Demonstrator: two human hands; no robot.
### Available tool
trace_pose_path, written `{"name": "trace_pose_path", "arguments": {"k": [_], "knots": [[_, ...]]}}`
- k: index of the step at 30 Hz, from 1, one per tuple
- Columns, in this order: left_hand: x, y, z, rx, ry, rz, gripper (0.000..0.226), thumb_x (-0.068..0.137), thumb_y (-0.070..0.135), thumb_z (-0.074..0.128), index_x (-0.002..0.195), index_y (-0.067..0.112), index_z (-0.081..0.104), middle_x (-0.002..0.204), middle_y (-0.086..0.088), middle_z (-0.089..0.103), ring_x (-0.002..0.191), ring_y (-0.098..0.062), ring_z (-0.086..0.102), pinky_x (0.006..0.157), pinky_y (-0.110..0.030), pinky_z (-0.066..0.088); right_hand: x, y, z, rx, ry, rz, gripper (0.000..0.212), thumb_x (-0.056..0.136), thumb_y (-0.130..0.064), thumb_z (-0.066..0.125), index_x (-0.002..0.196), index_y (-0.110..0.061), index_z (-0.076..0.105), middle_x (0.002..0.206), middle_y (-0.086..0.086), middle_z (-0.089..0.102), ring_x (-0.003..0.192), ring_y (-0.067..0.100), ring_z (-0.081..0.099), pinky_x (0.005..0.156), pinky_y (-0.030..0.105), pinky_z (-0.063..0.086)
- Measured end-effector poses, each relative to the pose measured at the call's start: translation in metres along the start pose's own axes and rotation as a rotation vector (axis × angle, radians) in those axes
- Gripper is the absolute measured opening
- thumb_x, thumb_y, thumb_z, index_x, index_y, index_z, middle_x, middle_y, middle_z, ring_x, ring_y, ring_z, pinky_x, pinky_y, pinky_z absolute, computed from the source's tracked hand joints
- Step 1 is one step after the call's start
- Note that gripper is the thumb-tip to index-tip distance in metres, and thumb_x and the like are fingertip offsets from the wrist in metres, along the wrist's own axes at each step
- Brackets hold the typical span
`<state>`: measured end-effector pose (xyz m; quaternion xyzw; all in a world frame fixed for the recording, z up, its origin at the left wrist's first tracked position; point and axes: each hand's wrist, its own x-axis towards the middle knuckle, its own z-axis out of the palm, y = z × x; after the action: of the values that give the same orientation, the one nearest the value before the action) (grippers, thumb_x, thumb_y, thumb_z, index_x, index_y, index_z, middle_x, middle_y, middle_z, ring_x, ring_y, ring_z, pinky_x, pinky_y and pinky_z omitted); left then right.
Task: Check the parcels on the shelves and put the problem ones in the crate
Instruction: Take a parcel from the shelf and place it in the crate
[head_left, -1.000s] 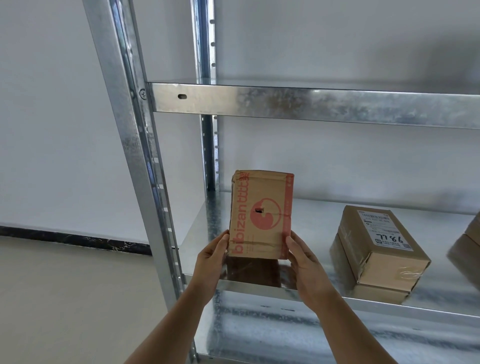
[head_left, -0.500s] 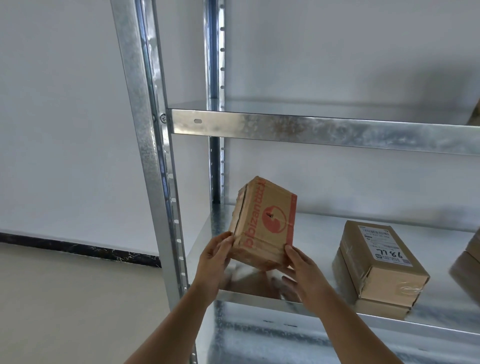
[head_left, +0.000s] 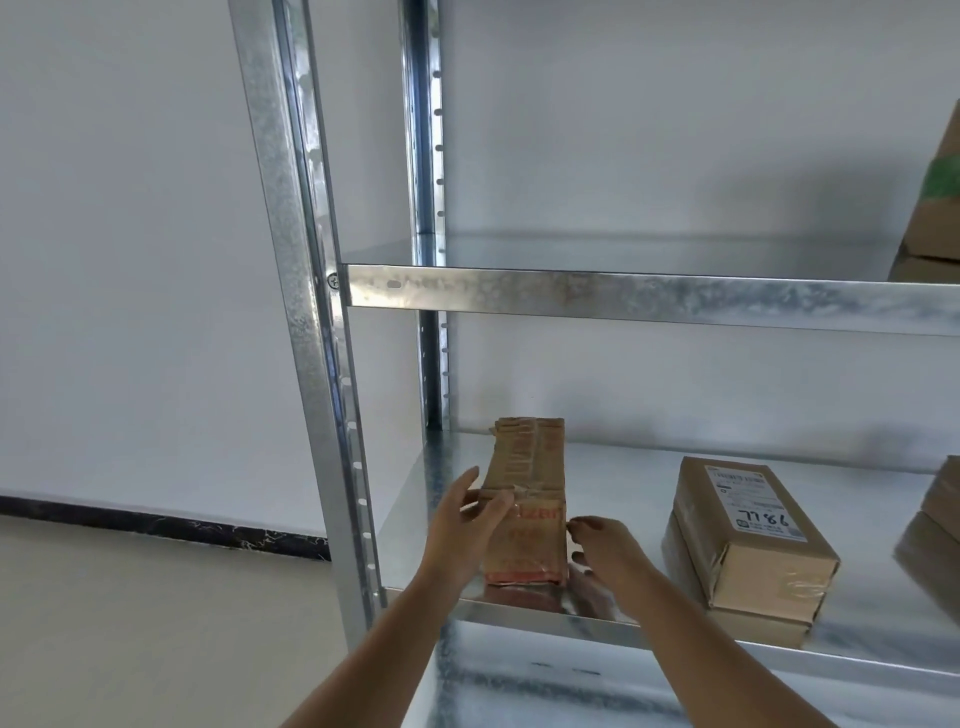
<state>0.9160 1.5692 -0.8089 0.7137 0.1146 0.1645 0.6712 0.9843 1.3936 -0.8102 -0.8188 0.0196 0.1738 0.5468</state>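
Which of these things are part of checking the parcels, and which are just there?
Part of the job:
- red-printed parcel, lying on the shelf
- left hand, touching it
- right hand, beside it
- labelled parcel
- parcel at the right edge
- green-taped parcel on the upper shelf
- metal shelf

Just there:
- white wall
- floor

No crate is in view.

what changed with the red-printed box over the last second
The red-printed box went from held upright in the air, tipped over, and now lies flat on the lower shelf. The left hand rests open against its left side; the right hand has loosened beside its right edge, whether still touching is unclear. The labelled parcel to the right stayed put. The camera tilted up, bringing a green-taped box into view.
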Motion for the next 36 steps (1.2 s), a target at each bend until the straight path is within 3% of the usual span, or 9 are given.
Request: {"name": "trace_pose_path", "arguments": {"k": [7, 13, 15, 17, 20, 24, 28, 32, 36], "knots": [[-0.008, -0.011, 0.008, -0.166, -0.008, -0.149, 0.054, 0.109, 0.052, 0.029, 0.106, 0.025, 0.075, 0.095, 0.01, 0.081, 0.095, -0.009, 0.075, 0.091, -0.031, 0.056, -0.04, -0.051, -0.009, 0.075, -0.085, -0.128, 0.031, 0.107, -0.048, 0.046, 0.1, -0.024, 0.066, 0.099, 0.0, 0.071, 0.098, 0.018, 0.068, 0.078, 0.037, 0.059], [-0.004, 0.002, 0.013, -0.177, -0.022, -0.071, 0.058, 0.109, 0.056, 0.024, 0.13, 0.024, 0.067, 0.104, 0.002, 0.081, 0.091, -0.016, 0.078, 0.068, -0.024, 0.061, -0.026, -0.043, 0.001, 0.171, -0.093, -0.101, 0.028, 0.107, -0.029, 0.048, 0.11, -0.012, 0.07, 0.097, 0.01, 0.078, 0.094, 0.027, 0.075, 0.077, 0.041, 0.063], [0.005, -0.002, 0.011, 0.051, -0.013, -0.039, 0.062, 0.097, 0.079, 0.029, 0.137, 0.044, 0.061, 0.129, 0.004, 0.073, 0.114, -0.019, 0.072, 0.094, -0.041, 0.06, -0.021, -0.031, 0.001, 0.364, -0.115, -0.013, 0.027, 0.109, -0.018, 0.044, 0.112, -0.004, 0.067, 0.096, 0.016, 0.076, 0.095, 0.033, 0.075, 0.076, 0.042, 0.063], [0.011, -0.009, 0.012, 0.574, -0.051, 0.078, 0.056, 0.101, 0.074, 0.022, 0.147, 0.054, 0.046, 0.158, 0.016, 0.045, 0.149, -0.019, 0.04, 0.126, -0.058, 0.021, -0.016, -0.015, 0.0, 0.475, -0.082, 0.056, 0.024, 0.109, -0.011, 0.043, 0.113, 0.001, 0.063, 0.105, 0.022, 0.071, 0.1, 0.036, 0.072, 0.077, 0.044, 0.062], [0.005, -0.009, 0.028, 1.075, -0.168, 0.277, 0.061, 0.1, 0.065, 0.014, 0.155, 0.046, 0.031, 0.17, 0.018, 0.016, 0.16, -0.019, 0.008, 0.126, -0.062, 0.0, -0.008, 0.005, -0.006, 0.444, -0.007, 0.054, 0.028, 0.108, -0.007, 0.046, 0.13, 0.005, 0.057, 0.125, 0.029, 0.064, 0.109, 0.039, 0.068, 0.082, 0.045, 0.062], [-0.012, 0.002, 0.06, 1.198, -0.193, 0.317, 0.094, 0.08, 0.07, -0.011, 0.159, 0.041, 0.031, 0.171, 0.005, 0.024, 0.159, -0.027, 0.012, 0.127, -0.055, 0.0, 0.012, 0.031, -0.017, 0.248, 0.096, 0.029, 0.036, 0.105, -0.001, 0.042, 0.136, -0.005, 0.06, 0.119, 0.018, 0.071, 0.104, 0.037, 0.072, 0.091, 0.054, 0.06], [-0.013, -0.003, 0.075, 1.296, -0.191, 0.332, 0.097, 0.079, 0.069, -0.013, 0.159, 0.038, 0.031, 0.171, 0.002, 0.025, 0.159, -0.03, 0.012, 0.128, -0.054, -0.002, -0.002, 0.025, -0.024, 0.269, 0.091, -0.018, 0.038, 0.11, -0.019, 0.041, 0.104, -0.004, 0.075, 0.1, 0.021, 0.077, 0.097, 0.039, 0.072, 0.092, 0.055, 0.059], [-0.009, -0.006, 0.062, 1.206, -0.137, 0.339, 0.092, 0.086, 0.07, -0.01, 0.16, 0.035, 0.031, 0.172, 0.004, 0.023, 0.16, -0.023, 0.011, 0.13, -0.048, 0.0, -0.013, 0.016, -0.025, 0.312, 0.011, -0.025, 0.044, 0.111, -0.033, 0.041, 0.113, -0.005, 0.075, 0.105, 0.016, 0.078, 0.102, 0.032, 0.074, 0.094, 0.048, 0.06], [0.005, -0.024, 0.028, 0.697, 0.054, 0.111, 0.072, 0.106, 0.061, 0.007, 0.141, 0.02, 0.055, 0.145, 0.001, 0.059, 0.136, -0.019, 0.054, 0.118, -0.046, 0.041, -0.015, 0.013, -0.027, 0.346, -0.008, 0.016, 0.046, 0.113, -0.032, 0.033, 0.103, -0.007, 0.071, 0.108, 0.013, 0.074, 0.103, 0.022, 0.068, 0.08, 0.034, 0.056]]}}
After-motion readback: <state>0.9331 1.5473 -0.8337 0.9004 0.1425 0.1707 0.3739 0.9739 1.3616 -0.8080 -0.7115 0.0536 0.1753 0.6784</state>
